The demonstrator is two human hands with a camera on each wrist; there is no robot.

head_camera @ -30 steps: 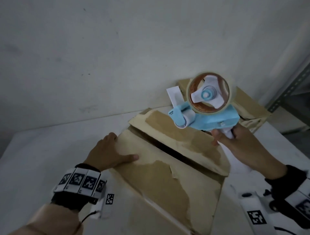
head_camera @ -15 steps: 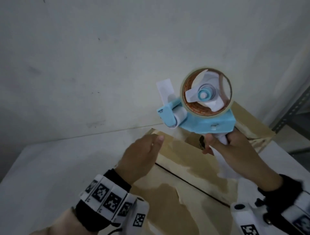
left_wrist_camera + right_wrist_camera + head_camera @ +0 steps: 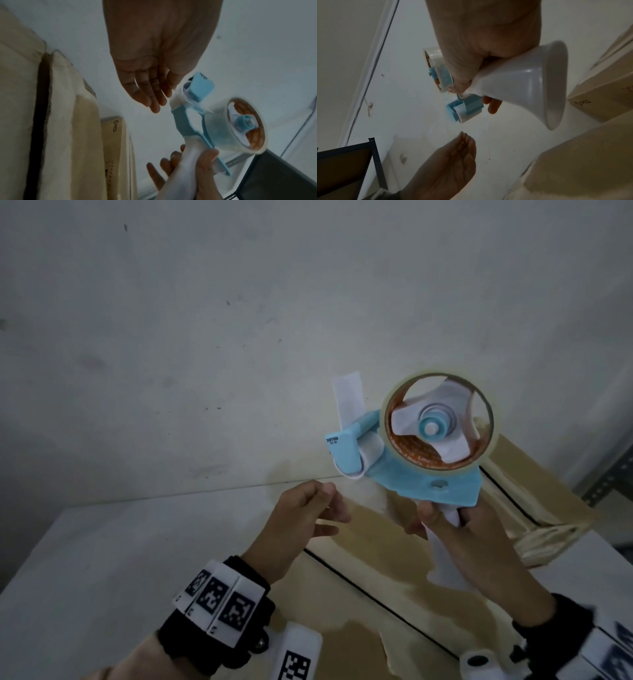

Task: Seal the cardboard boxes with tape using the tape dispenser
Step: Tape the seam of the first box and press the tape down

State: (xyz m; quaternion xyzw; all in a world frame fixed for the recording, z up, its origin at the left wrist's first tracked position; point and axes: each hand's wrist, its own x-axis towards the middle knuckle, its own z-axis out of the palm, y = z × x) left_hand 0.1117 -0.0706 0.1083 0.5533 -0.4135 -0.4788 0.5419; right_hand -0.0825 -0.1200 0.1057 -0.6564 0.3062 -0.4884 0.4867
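Hands [image 3: 308, 515] above boxes [image 3: 342, 611], shelving [image 3: 351, 162] beside.

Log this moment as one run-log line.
phase: pre-taping | right hand: grips tape dispenser handle, raised | left hand: open, near roller | cardboard box: flaps closed, seam untaped

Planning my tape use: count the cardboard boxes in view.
2: the large brown cardboard box under both hands, and a smaller brown cardboard box behind it near the wall. Others may be out of view.

We see our right hand [image 3: 481, 40] gripping the tape dispenser [image 3: 513, 86] by its white handle, our left hand [image 3: 452, 165] open below.
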